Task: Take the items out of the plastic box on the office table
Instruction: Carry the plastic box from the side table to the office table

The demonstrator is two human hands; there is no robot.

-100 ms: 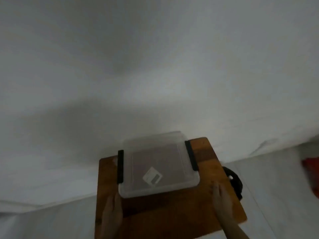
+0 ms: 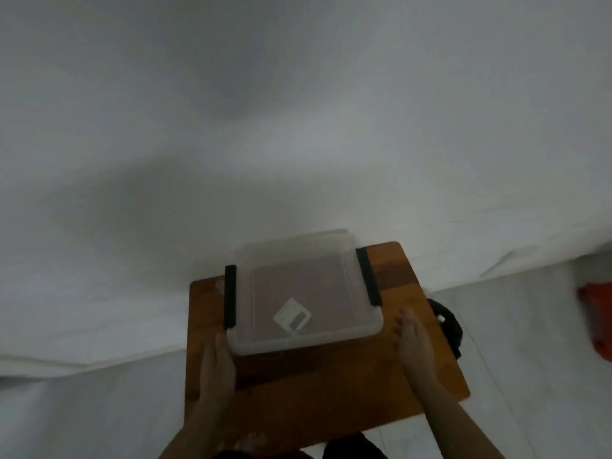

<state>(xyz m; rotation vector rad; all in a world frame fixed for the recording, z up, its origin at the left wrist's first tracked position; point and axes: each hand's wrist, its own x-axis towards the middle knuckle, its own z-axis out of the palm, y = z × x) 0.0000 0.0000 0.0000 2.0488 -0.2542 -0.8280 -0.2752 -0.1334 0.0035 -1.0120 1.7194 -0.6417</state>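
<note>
While the head camera looked down, a small brown wooden table filled the lower middle, set against a plain white wall above a pale floor. A black rounded object sat just off the table's right edge, partly hidden by it; what it was could not be told. A red object lay at the far right frame edge, blurred. Nothing stood between the hands and the box.

A shallow clear plastic box with a translucent lid lay flat on the far half of the table, lid on, a black latch strip on its left side and another on its right. A white diamond-shaped label showed on the lid. Contents could not be made out through the plastic.

Left hand lay flat, fingers extended, its fingertips touching the box's near left corner. Right hand was flat too, fingers straight, just beside the near right corner but apart from it. Neither hand gripped anything.
</note>
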